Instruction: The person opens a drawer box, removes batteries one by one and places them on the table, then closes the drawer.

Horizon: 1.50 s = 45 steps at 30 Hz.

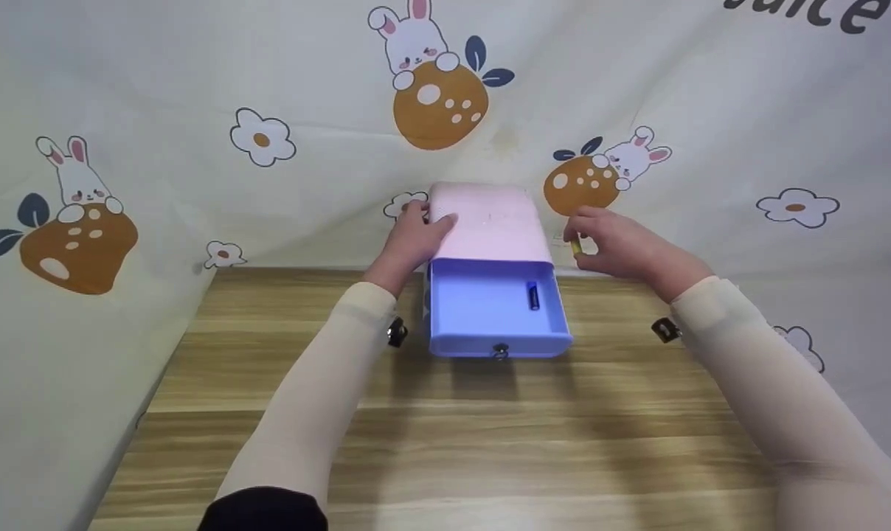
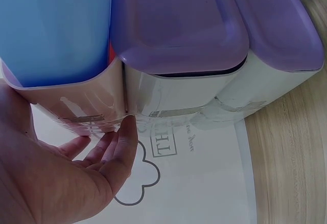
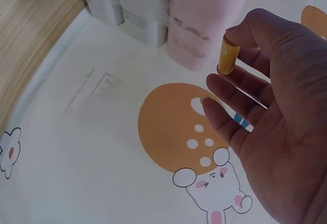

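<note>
A small drawer cabinet with a pink top [image 1: 490,221] stands against the patterned cloth. Its top blue drawer [image 1: 467,310] is pulled out toward me, and a dark blue battery [image 1: 533,296] lies inside near the right wall. My left hand [image 1: 414,240] grips the cabinet's left edge, thumb on top and fingers along the pink side [image 2: 76,106]. Right of the cabinet, my right hand [image 1: 615,247] pinches a yellow battery [image 3: 228,55] between thumb and fingertips. That hand is raised beside the pink casing, with its other fingers loosely bent.
Below the pink tier are two pale tiers with purple drawers [image 2: 179,24], both closed. A lock with a key [image 1: 500,351] sits on the open drawer's front. The wooden table [image 1: 453,450] extends toward me; the cloth [image 1: 327,192] rises behind the cabinet.
</note>
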Each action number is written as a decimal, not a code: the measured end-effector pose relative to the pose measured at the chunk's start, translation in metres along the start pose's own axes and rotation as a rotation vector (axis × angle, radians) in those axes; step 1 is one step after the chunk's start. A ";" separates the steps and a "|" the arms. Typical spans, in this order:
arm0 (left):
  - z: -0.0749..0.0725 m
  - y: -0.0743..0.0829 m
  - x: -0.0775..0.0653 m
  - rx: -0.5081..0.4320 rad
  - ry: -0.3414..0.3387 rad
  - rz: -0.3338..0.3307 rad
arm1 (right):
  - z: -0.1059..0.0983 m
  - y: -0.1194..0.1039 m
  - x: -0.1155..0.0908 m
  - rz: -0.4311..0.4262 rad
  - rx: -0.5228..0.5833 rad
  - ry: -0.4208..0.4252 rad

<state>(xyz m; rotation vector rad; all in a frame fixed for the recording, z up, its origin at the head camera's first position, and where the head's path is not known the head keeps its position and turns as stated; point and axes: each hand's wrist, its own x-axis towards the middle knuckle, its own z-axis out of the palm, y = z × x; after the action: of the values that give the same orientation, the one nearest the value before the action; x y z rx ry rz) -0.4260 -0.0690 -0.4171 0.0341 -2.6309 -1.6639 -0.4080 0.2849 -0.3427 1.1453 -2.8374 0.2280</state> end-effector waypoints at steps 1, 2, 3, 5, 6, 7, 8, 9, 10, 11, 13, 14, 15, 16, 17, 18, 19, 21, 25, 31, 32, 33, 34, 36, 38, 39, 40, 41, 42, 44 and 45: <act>0.000 0.000 0.000 -0.004 0.001 -0.001 | 0.001 0.001 0.000 0.002 0.000 0.001; 0.000 0.000 0.000 -0.007 0.002 -0.005 | 0.001 0.003 0.000 0.010 0.001 0.000; 0.000 0.001 0.000 -0.008 0.002 -0.007 | 0.002 0.004 0.000 0.019 0.005 -0.002; 0.000 0.001 0.000 -0.008 0.001 -0.011 | 0.003 0.007 0.000 0.039 0.016 -0.006; 0.000 0.001 0.001 -0.006 0.000 -0.013 | 0.004 0.009 0.000 0.046 0.021 -0.006; 0.001 0.000 0.001 -0.005 -0.001 -0.014 | 0.004 0.010 0.000 0.049 0.025 -0.005; 0.001 0.000 0.001 -0.001 -0.004 -0.019 | 0.005 0.011 0.000 0.051 0.028 -0.003; 0.001 0.000 0.001 0.000 -0.007 -0.020 | 0.006 0.012 -0.001 0.049 0.032 0.001; 0.001 0.000 0.001 -0.001 -0.010 -0.022 | 0.007 0.013 -0.001 0.040 0.033 0.007; 0.000 0.000 0.001 0.001 -0.011 -0.022 | 0.008 0.015 -0.001 0.027 0.032 0.013; 0.000 0.000 0.001 -0.001 -0.018 -0.024 | 0.011 0.017 0.000 0.002 0.029 0.030; -0.001 0.000 0.001 -0.001 -0.020 -0.024 | 0.012 0.018 0.000 -0.006 0.027 0.038; -0.001 0.000 0.001 -0.004 -0.021 -0.020 | 0.013 0.018 0.001 -0.011 0.026 0.045; -0.002 0.000 0.001 -0.005 -0.021 -0.017 | 0.014 0.019 0.001 -0.013 0.023 0.050; -0.002 0.000 0.001 -0.007 -0.021 -0.016 | 0.015 0.019 0.002 -0.008 0.023 0.052; -0.002 -0.001 0.001 -0.010 -0.023 -0.014 | 0.015 0.019 0.002 0.002 0.025 0.052; -0.002 0.000 0.001 -0.011 -0.023 -0.015 | 0.016 0.019 0.003 0.006 0.029 0.052; -0.002 0.000 0.001 -0.015 -0.022 -0.015 | 0.018 0.020 0.004 0.028 0.037 0.047; -0.002 0.000 0.001 -0.015 -0.018 -0.018 | 0.022 0.022 0.005 0.053 0.062 0.043; -0.001 0.000 0.000 -0.007 -0.017 -0.023 | 0.029 0.027 0.006 0.082 0.098 0.043; -0.001 0.000 0.000 -0.006 -0.017 -0.025 | 0.030 0.028 0.006 0.090 0.104 0.038; -0.001 0.000 0.001 -0.006 -0.015 -0.025 | 0.032 0.029 0.006 0.103 0.113 0.029; -0.001 0.000 0.001 -0.008 -0.015 -0.026 | 0.034 0.030 0.006 0.117 0.122 0.018; -0.001 -0.001 0.001 -0.007 -0.012 -0.021 | 0.037 0.032 0.007 0.153 0.138 -0.002; -0.001 -0.001 0.002 -0.006 -0.012 -0.019 | 0.041 0.034 0.007 0.184 0.156 -0.016; -0.001 -0.001 0.002 -0.006 -0.013 -0.019 | 0.043 0.034 0.007 0.195 0.165 -0.019; -0.001 -0.001 0.002 -0.008 -0.015 -0.019 | 0.044 0.035 0.007 0.196 0.166 -0.019; -0.001 -0.001 0.002 -0.009 -0.017 -0.017 | 0.046 0.036 0.007 0.199 0.167 -0.017; -0.001 -0.001 0.002 -0.011 -0.020 -0.018 | 0.048 0.038 0.007 0.198 0.168 -0.013; -0.001 -0.001 0.002 -0.015 -0.021 -0.016 | 0.051 0.039 0.007 0.194 0.167 -0.004; -0.001 -0.001 0.001 -0.017 -0.020 -0.013 | 0.052 0.040 0.006 0.191 0.166 -0.001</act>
<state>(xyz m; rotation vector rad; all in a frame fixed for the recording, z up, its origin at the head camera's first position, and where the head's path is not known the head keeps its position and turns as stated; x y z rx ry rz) -0.4274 -0.0705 -0.4179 0.0346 -2.6367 -1.6990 -0.4411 0.3003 -0.3976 0.8973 -2.9758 0.4825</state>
